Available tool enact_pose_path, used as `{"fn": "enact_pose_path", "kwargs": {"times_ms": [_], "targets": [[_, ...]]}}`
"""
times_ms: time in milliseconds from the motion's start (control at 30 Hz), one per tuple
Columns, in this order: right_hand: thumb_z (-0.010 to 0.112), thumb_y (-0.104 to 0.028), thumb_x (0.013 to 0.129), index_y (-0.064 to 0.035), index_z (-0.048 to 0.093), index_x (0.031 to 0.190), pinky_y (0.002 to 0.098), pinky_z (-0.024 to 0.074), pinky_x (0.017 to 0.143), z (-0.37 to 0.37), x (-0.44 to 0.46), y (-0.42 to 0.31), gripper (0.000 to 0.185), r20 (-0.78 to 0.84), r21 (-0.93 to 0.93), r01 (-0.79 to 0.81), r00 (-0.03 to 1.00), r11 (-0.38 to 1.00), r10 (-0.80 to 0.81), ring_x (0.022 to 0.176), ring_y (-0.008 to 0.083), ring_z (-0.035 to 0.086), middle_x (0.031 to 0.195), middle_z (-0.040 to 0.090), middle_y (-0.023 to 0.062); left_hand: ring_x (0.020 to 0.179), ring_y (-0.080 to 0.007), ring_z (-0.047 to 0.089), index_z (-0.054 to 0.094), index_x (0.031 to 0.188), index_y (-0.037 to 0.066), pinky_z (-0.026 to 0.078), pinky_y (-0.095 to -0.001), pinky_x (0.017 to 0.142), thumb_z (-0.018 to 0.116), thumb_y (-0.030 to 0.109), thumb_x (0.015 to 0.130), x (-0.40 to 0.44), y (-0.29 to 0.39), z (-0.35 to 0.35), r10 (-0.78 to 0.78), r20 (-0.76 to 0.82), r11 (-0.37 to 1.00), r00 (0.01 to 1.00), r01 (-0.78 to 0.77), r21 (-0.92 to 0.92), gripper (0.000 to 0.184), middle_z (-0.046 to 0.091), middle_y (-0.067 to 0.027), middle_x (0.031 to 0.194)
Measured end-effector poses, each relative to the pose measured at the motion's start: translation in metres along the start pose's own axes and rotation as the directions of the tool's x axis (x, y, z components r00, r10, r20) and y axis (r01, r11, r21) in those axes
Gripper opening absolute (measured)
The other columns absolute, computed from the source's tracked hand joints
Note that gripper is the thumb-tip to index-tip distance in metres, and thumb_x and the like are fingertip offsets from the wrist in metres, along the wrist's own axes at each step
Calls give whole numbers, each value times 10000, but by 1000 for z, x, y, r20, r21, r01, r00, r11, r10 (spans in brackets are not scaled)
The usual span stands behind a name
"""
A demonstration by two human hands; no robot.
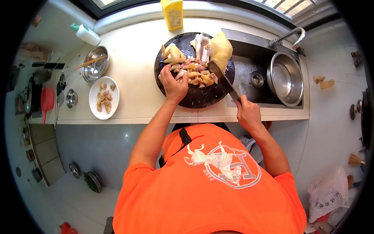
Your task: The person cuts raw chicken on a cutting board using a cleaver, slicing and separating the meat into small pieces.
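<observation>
Chicken pieces [200, 76]: between left hand [174, 85] and right hand [248, 113] | left: half-curled, grip on them unclear | right: closed round cleaver [224, 81]

I count two hands [174, 86] [249, 113], one cleaver [225, 82], one board [194, 100], one plate [115, 97] (just one) and one faucet [276, 41].

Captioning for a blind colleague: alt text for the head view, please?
A person's right hand holds a cleaver beside chopped poultry pieces on a round dark board, the left hand at the pieces. A plate is left, a sink right.
</observation>
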State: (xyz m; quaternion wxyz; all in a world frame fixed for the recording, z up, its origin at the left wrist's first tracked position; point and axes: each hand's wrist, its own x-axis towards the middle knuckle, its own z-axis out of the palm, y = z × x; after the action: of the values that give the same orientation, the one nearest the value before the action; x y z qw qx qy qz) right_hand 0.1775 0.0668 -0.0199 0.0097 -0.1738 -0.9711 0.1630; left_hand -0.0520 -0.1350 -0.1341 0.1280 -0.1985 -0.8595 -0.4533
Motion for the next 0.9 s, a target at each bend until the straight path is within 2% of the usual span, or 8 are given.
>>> {"fn": "enact_pose_path", "kwargs": {"times_ms": [67,167,300,400,500,600,700,900], "targets": [[612,-192,996,-42,521,966,574,505,584,-2,-3,1,178,-19,-32,-28,999,999,28,624,467,659,678,665,231,1256,-425,419,475,1308,-59,331,-552,1098,792,359,837,1,6,5,86,-18,990,996,-84,115,705,462,-268,1306],[624,-190,1001,-39,531,935,564,488,583,-3,-6,6,190,-9,-76,-52,999,996,52,654,458,658,711,670,231,1225,-417,434,471,1305,-66,349,-536,1078,801,365,829,5,7,5,167,39,977,985,-170,132,721,468,-260,1283],[597,-215,1001,-47,537,965,554,520,580,0,-13,11,182,26,-157,-31,999,987,36,634,441,677,685,676,212,1179,-411,450,484,1293,-64,365,-519,1056,817,367,816,2,3,-1,176,127,984,976,-177,-1,725,480,-237,1225],[586,-196,990,-48,540,960,528,528,572,4,-15,13,157,59,-222,2,998,975,12,631,417,686,684,672,200,1173,-415,447,478,1314,-62,368,-524,1057,829,368,807,7,4,-8,275,121,960,954,-280,24,753,459,-241,1238],[587,-140,946,-47,542,957,504,533,561,10,-13,11,104,52,-263,49,998,964,-37,626,394,691,686,669,186,1190,-426,442,459,1346,-58,368,-528,1059,841,376,798,14,8,-8,234,98,953,967,-248,173,797,424,-258,1292],[588,-87,896,-46,548,956,484,539,558,12,2,4,83,42,-308,98,995,946,-89,628,375,697,693,671,177,1212,-438,434,445,1361,-56,366,-534,1060,846,398,794,20,5,-1,257,66,957,964,-263,120,830,388,-269,1341],[580,-62,875,-47,556,957,469,546,562,11,14,-1,87,53,-342,153,988,927,-143,635,358,702,702,676,176,1232,-437,432,450,1349,-51,360,-537,1066,853,408,789,22,2,2,203,3,976,979,-202,84,829,409,-270,1334],[563,-67,883,-53,566,957,447,553,557,5,33,0,75,55,-348,203,979,915,-196,633,342,708,703,680,170,1172,-396,458,482,1303,-32,379,-510,1018,862,399,764,-2,7,-6,228,126,960,965,-245,138,788,473,-228,1220]]}}
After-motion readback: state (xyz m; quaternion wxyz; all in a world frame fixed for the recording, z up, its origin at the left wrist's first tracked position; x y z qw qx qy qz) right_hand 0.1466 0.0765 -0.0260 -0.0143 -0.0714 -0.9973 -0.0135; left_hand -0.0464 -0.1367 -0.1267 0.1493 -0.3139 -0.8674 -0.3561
